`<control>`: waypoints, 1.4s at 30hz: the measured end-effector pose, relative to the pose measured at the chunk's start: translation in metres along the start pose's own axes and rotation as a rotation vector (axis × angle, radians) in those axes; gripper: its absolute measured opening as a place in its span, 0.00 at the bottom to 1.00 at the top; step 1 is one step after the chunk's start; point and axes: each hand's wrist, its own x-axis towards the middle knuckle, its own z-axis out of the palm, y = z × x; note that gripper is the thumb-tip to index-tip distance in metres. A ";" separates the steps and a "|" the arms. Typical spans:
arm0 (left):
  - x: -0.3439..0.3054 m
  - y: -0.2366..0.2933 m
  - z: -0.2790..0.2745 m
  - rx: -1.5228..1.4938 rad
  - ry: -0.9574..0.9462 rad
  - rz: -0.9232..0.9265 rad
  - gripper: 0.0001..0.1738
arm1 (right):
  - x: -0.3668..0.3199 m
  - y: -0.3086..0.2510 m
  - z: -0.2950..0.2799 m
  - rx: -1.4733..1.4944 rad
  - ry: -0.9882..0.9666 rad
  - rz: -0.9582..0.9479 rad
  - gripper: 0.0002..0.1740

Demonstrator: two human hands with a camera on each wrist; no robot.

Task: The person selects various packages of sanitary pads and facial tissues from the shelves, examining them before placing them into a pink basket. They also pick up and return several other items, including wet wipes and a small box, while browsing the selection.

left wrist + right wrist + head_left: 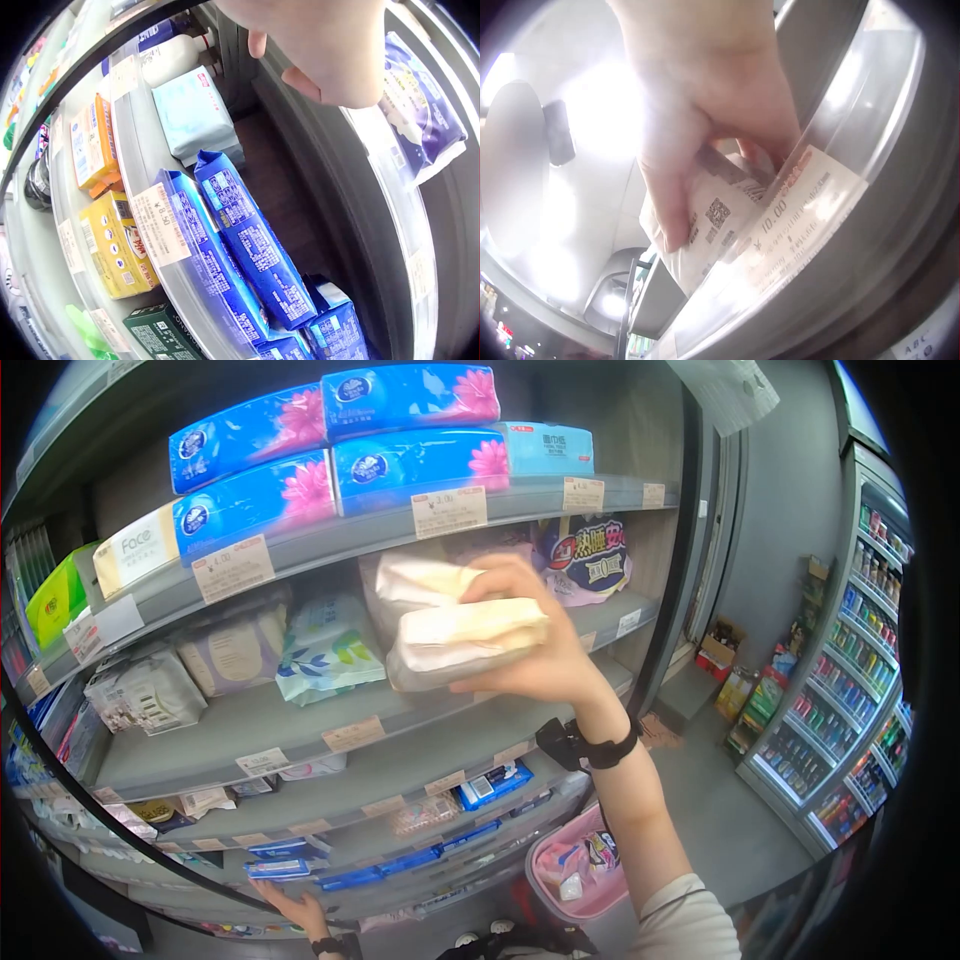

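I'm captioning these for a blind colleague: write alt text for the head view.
A person's right hand grips a pale pack before store shelves, while the left hand is lower, near a small blue pack. Larger blue packs sit higher; a pink basket stands below.

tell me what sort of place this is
Most likely a convenience store or small shop: price tags line the shelves, matching blue packs are stacked two high, and what looks like a drinks cooler stands at the right.

"Face" on a cream pack (138, 550), "熟睡" on a pink-edged dark pack (588, 568), "10.00" on a price tag (799, 221), "ABC" on a pale item (921, 346) at the right wrist view's lower corner
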 end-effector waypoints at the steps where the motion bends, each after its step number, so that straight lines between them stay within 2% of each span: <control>1: 0.001 -0.001 0.001 0.000 -0.009 0.000 0.56 | -0.005 -0.007 -0.005 -0.026 0.091 -0.087 0.42; 2: 0.000 -0.002 0.000 0.009 -0.007 -0.010 0.56 | -0.012 -0.015 -0.011 -0.053 0.182 -0.170 0.42; 6: 0.001 0.005 -0.002 -0.040 -0.006 -0.016 0.55 | -0.065 -0.035 -0.027 0.127 0.436 -0.194 0.40; 8: 0.000 -0.007 0.001 -0.034 -0.024 0.018 0.55 | -0.092 -0.065 -0.017 0.315 0.763 0.056 0.40; 10: -0.003 -0.017 0.002 0.058 -0.004 0.014 0.54 | -0.135 -0.058 -0.033 0.220 0.714 0.056 0.41; 12: -0.003 -0.017 0.002 0.020 -0.026 -0.003 0.53 | -0.175 -0.055 -0.047 0.028 0.540 0.173 0.43; 14: -0.002 -0.017 0.002 0.057 -0.011 0.001 0.52 | -0.220 -0.045 -0.053 -0.029 0.475 0.474 0.45; 16: -0.001 -0.013 0.002 0.139 -0.029 0.041 0.51 | -0.259 -0.034 -0.042 0.095 0.565 0.873 0.41; 18: 0.000 -0.007 0.004 0.091 -0.005 0.022 0.51 | -0.326 -0.002 -0.032 -0.069 0.575 1.061 0.38; 19: 0.001 0.001 0.005 0.095 -0.002 -0.003 0.47 | -0.362 0.012 -0.024 -0.203 0.580 1.181 0.36; 20: 0.001 0.002 0.005 0.098 -0.010 -0.002 0.47 | -0.413 0.031 -0.016 -0.272 0.582 1.221 0.34; 22: 0.002 0.000 0.007 0.121 0.015 0.001 0.47 | -0.447 0.028 0.000 -0.287 0.539 1.458 0.36; 24: 0.002 0.000 0.007 0.122 0.013 -0.003 0.47 | -0.538 0.050 0.018 -0.352 0.475 1.469 0.39; 25: 0.002 0.000 0.008 0.121 0.017 -0.009 0.47 | -0.571 0.057 0.027 -0.440 0.445 1.664 0.39; 26: 0.002 -0.002 0.008 0.122 0.016 -0.007 0.47 | -0.589 0.056 0.033 -0.528 0.409 1.856 0.39; 27: 0.001 -0.005 0.008 0.138 0.014 -0.001 0.48 | -0.595 0.051 0.037 -0.524 0.410 1.856 0.39; 29: 0.003 -0.002 0.006 0.157 0.020 0.010 0.48 | -0.594 0.047 0.043 -0.599 0.170 1.964 0.40; 32: 0.003 0.008 0.005 0.134 0.017 -0.019 0.49 | -0.571 0.041 0.038 -0.556 0.282 2.003 0.37; 34: 0.000 0.004 0.006 0.075 0.013 -0.015 0.52 | -0.573 0.057 0.031 -0.404 0.214 1.871 0.35; 36: 0.000 0.003 0.006 0.048 0.055 -0.022 0.53 | -0.529 0.051 0.034 -0.427 0.243 1.767 0.31; 38: 0.001 0.001 0.001 0.096 -0.037 -0.028 0.52 | -0.493 0.051 0.035 -0.320 0.227 1.601 0.25; 39: 0.000 0.001 -0.002 0.120 -0.043 -0.036 0.52 | -0.487 0.052 0.040 -0.304 0.211 1.574 0.25; 40: 0.001 -0.002 -0.007 0.130 -0.011 -0.044 0.52 | -0.488 0.052 0.047 -0.112 0.096 1.509 0.23; 41: 0.002 -0.007 -0.012 0.166 -0.063 -0.028 0.52 | -0.481 0.052 0.049 0.073 -0.021 1.434 0.20; 42: 0.001 -0.009 -0.016 0.201 -0.115 -0.016 0.51 | -0.453 0.036 0.050 0.163 -0.268 1.342 0.22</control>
